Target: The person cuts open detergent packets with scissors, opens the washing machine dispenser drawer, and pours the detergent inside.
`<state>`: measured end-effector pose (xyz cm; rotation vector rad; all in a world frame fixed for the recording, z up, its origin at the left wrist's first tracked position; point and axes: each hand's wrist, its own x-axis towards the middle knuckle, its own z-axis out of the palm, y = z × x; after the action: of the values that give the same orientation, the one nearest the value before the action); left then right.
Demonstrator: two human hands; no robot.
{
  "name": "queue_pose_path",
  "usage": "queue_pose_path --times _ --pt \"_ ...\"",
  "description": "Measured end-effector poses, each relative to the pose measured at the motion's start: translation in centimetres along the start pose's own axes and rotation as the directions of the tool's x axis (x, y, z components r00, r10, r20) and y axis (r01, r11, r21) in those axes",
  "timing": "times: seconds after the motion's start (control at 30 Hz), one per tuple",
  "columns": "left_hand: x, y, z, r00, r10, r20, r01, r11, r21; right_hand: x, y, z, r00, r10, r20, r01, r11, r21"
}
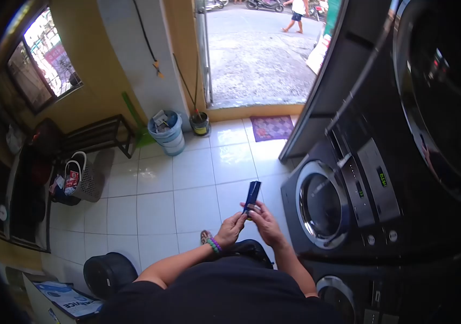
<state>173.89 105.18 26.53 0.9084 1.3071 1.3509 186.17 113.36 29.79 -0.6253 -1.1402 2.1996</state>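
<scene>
In front of my body I hold a narrow dark blue packet (pixel 253 192), which looks like a sachet, roughly upright. My left hand (pixel 231 229), with a beaded bracelet (pixel 214 245) at its wrist, pinches the packet's lower end. The fingers of my right hand (pixel 266 223) close around the lower part from the other side. Print on the packet is too small to read. Close by on the right stands a dark front-loading machine with a round glass door (pixel 322 202). Its control panel (pixel 368 183) shows green lit digits.
White floor tiles (pixel 192 210) lie ahead, with a purple mat (pixel 271 128) by the open doorway. A filled trash bin (pixel 169 141), a small bucket (pixel 200 125), a bench (pixel 98 134) and a laundry basket (pixel 87 183) stand left. A black round container (pixel 110 274) is near my left elbow. Someone (pixel 298 13) walks outside.
</scene>
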Motion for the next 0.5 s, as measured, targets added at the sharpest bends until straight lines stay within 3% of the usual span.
queue_pose_path --times 0.17,0.3,0.37,0.5 --pt "5.1 1.8 -14.8 0.986 0.009 -0.164 0.043 0.950 0.310 15.8 5.8 8.1 0.994 0.055 0.094 -0.055 0.998 -0.008" --pt "6.5 4.2 -24.2 0.923 -0.054 -0.382 0.207 0.905 0.372 27.5 8.3 11.2 0.974 0.188 0.128 -0.185 0.982 -0.033" --pt "6.4 1.9 -29.2 0.868 -0.114 -0.484 0.248 0.943 0.222 33.2 8.3 13.0 0.936 0.341 0.090 -0.336 0.939 -0.065" --pt "4.7 0.7 -35.7 0.664 -0.281 -0.693 0.266 0.955 -0.132 47.6 14.2 12.2 0.911 0.408 0.063 -0.385 0.894 -0.231"
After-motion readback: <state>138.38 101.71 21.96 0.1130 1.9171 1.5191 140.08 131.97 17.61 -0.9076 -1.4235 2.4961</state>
